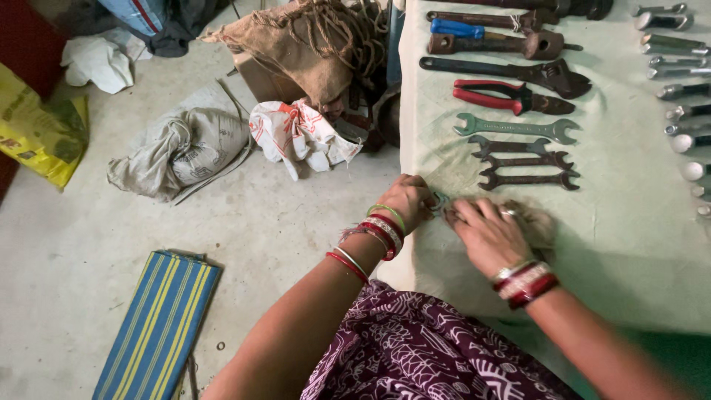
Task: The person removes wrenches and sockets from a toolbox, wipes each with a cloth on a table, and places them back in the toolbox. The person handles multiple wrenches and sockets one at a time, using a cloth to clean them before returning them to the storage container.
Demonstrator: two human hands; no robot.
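Note:
My left hand [407, 198] rests at the near left edge of a pale green cloth [629, 237], fingers curled around the end of a greenish spanner [438, 201]. Beside it, my right hand [489, 233] presses a dull crumpled rag [539, 221] down over the same spanner. Both wrists carry red, white and green bangles. Past my hands lie three dark rusty spanners [524, 161] in a row, then a longer green spanner [516, 127], red-handled pliers [506, 96], a pipe wrench [518, 72] and a hammer [503, 43].
A column of silver sockets and spanners [685, 111] runs down the right edge. On the concrete floor to the left are a grey sack [185, 148], a white and red cloth [296, 133], a burlap sack with rope [311, 41], a yellow bag [37, 126] and a blue striped mat [159, 326].

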